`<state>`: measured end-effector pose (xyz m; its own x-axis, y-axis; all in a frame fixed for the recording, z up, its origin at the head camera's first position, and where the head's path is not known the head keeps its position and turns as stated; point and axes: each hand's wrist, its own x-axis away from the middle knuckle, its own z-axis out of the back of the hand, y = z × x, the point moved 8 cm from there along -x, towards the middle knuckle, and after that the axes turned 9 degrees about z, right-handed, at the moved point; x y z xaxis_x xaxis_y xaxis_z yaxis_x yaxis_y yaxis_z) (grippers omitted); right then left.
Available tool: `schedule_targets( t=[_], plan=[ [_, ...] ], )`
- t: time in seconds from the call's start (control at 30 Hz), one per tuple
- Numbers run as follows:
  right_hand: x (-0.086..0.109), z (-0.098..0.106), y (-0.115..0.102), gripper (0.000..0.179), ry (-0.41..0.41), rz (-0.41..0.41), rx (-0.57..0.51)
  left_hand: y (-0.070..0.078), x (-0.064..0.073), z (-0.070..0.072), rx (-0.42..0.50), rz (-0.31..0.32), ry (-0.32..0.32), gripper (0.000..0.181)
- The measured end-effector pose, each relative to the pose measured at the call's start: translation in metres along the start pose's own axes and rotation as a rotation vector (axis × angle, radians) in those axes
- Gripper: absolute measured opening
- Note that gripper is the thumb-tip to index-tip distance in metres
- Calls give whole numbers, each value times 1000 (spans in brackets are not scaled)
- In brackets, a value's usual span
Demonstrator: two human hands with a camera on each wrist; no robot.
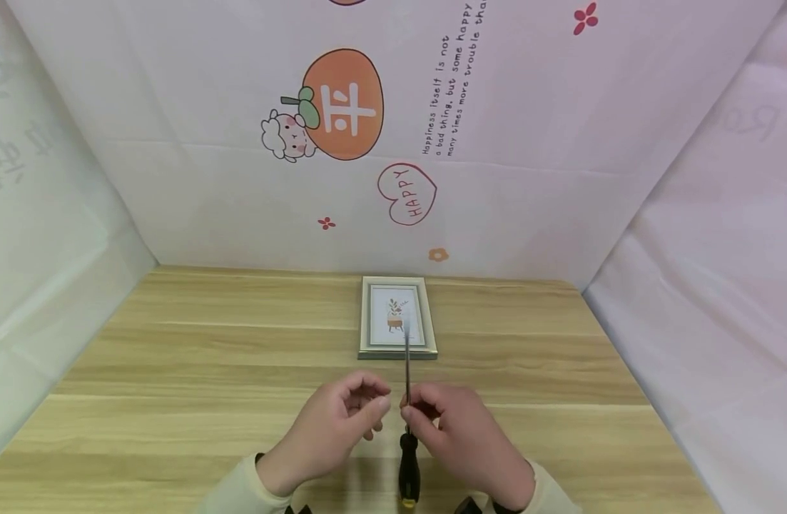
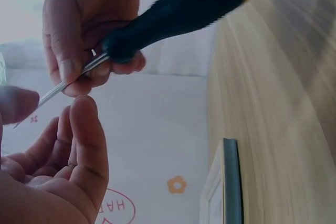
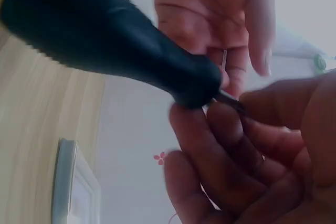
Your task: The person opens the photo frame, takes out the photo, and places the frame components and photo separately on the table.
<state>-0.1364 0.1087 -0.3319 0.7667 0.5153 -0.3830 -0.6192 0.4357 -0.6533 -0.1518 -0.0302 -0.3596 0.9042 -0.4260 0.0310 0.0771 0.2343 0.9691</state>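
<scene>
Dark, ribbed-handled, the screwdriver [image 1: 409, 467] has its slim metal shaft [image 1: 407, 371] pinched by the right hand [image 1: 462, 434] (left hand [image 1: 332, 428] free, curved).

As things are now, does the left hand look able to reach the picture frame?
Probably yes. The left hand appears to hold nothing, and I see nothing on the table between it and the picture frame. Only the screwdriver in the right hand overlaps the frame in the head view.
</scene>
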Motion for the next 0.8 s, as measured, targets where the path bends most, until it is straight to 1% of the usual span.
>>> schedule_targets(
  t=[0.1,0.17,0.27,0.4,0.47,0.53,0.6,0.67,0.73,0.8],
  plan=[
    [0,-6,-4,20,-37,56,26,3,-3,4,40,4,39,21],
    [1,-10,-7,21,-57,87,51,3,-4,5,59,-1,53,18],
    [1,-12,-10,22,-72,146,108,3,-4,5,73,-12,45,16],
    [2,-15,-13,21,-86,218,170,4,-5,2,89,-21,13,18],
    [2,-15,-11,16,-96,207,159,4,-5,2,122,-12,9,19],
    [2,-15,-8,10,-100,168,133,3,-6,4,170,5,26,20],
    [3,-14,-3,8,-99,118,112,1,-7,9,219,29,72,20],
    [4,-13,0,9,-90,82,102,-2,-9,16,258,50,133,20],
    [6,-11,3,12,-79,55,106,-4,-9,24,301,59,193,18],
    [8,-9,5,16,-72,27,105,-7,-10,31,352,62,236,17]
  ],
)
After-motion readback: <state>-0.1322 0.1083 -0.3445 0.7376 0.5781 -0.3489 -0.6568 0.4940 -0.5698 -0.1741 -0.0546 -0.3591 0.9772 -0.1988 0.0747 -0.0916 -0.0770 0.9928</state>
